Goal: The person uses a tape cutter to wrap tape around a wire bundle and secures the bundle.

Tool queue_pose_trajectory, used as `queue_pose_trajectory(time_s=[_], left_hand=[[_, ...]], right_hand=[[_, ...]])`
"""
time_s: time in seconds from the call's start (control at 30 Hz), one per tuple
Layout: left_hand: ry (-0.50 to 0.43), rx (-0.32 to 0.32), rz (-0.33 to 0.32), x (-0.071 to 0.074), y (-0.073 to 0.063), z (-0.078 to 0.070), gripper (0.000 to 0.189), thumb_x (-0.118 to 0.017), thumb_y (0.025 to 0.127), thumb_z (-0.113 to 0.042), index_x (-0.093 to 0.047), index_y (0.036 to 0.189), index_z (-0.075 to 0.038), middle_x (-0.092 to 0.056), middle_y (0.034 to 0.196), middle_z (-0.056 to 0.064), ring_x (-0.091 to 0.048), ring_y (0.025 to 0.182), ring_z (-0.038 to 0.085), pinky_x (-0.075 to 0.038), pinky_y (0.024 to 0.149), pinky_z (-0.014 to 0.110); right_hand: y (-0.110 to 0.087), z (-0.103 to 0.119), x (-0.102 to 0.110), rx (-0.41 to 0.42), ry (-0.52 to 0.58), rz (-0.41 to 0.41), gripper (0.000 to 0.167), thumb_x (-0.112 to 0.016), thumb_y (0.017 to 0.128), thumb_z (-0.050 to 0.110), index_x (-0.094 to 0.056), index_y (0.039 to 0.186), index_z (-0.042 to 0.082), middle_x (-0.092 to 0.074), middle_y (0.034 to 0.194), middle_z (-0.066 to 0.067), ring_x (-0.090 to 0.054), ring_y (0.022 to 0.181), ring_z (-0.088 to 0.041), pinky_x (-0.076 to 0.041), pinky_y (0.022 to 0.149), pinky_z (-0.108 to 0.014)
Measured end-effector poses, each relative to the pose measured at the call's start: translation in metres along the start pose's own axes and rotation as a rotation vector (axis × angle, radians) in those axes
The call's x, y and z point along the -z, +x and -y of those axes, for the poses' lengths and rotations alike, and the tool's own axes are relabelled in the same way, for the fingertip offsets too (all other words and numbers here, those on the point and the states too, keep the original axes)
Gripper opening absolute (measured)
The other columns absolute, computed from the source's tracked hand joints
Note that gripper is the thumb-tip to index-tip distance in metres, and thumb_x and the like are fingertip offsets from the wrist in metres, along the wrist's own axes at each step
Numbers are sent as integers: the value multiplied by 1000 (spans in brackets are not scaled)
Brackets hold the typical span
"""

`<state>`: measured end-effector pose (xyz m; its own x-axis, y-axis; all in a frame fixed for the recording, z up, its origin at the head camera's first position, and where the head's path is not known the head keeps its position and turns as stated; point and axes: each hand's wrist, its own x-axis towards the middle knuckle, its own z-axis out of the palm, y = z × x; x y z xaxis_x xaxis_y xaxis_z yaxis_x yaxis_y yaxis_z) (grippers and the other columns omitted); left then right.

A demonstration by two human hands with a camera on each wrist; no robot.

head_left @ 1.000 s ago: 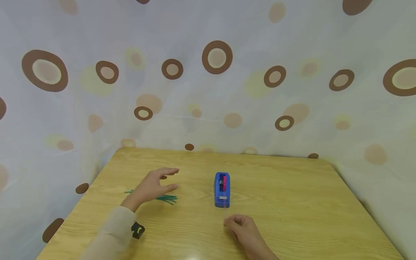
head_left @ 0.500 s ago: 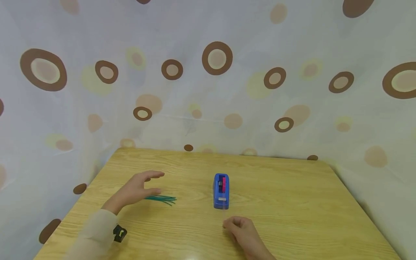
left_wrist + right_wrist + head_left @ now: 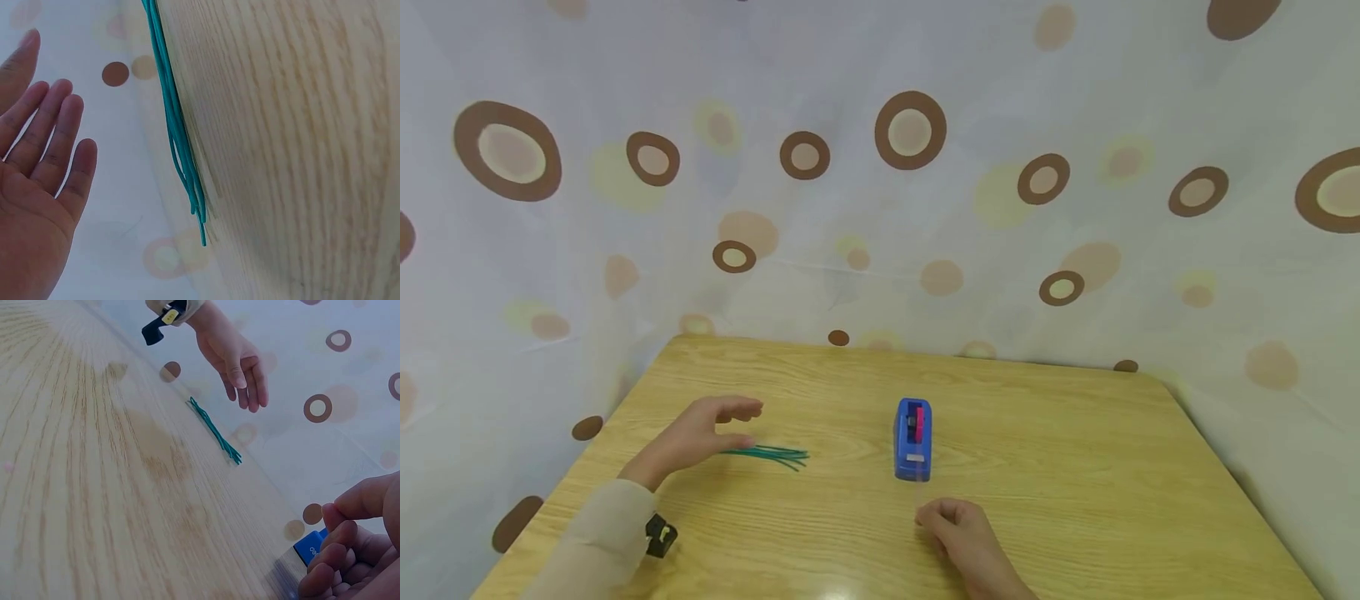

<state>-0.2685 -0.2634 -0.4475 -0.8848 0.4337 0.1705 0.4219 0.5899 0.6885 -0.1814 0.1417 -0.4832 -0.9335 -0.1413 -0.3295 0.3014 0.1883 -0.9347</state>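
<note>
My right hand (image 3: 964,537) pinches the loose end of a clear tape strip (image 3: 919,493) between thumb and forefinger. The strip runs back to a blue tape dispenser (image 3: 901,446) with a pink roll core, standing upright on the table. In the right wrist view the curled fingers cover most of the dispenser (image 3: 306,549). Left of it lies a bundle of thin green stem-like strands (image 3: 781,454), splayed at the near end. My left hand (image 3: 694,435) hovers at the bundle's left part with its fingers loosely extended, holding nothing, as the left wrist view shows its bare palm (image 3: 28,212).
A wooden table (image 3: 1060,467) carries everything, with a curtain (image 3: 970,250) patterned in brown rings behind and at the sides. A small black camera mount (image 3: 660,536) sits on the left wrist by the light sleeve (image 3: 598,533).
My left hand has drawn to the left, uncovering more of the green strands' right part. The right hand has stayed nearly in place by the dispenser.
</note>
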Motion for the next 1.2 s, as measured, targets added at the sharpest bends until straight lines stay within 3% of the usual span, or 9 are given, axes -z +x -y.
queue_pose_trajectory(time_s=[0.3, 0.83, 1.2], left_hand=[[17, 28, 48, 1, -6, 16, 54, -74, 90, -28, -58, 134, -1, -65, 125, 9, -61, 112, 28, -42, 98, 56], [-8, 65, 110, 3, -5, 30, 45, -75, 89, -15, -62, 128, 1, -67, 119, 12, -61, 110, 30, -40, 99, 57], [35, 61, 123, 0, 0, 35, 39, -73, 83, -2, -66, 122, 2, -70, 113, 10, -64, 106, 28, -51, 88, 41]], right_hand=[[3, -1, 1, -12, -51, -4, 26, -61, 98, 23, -70, 101, 0, -48, 70, 1, -44, 65, -15, -36, 58, -27], [4, 0, 0, -28, -45, -16, 24, -62, 98, 23, -70, 98, 1, -46, 66, 1, -41, 62, -15, -34, 56, -27], [1, 3, -1, -7, -57, -17, 24, -62, 97, 23, -70, 98, 0, -48, 68, 1, -42, 63, -15, -34, 56, -27]])
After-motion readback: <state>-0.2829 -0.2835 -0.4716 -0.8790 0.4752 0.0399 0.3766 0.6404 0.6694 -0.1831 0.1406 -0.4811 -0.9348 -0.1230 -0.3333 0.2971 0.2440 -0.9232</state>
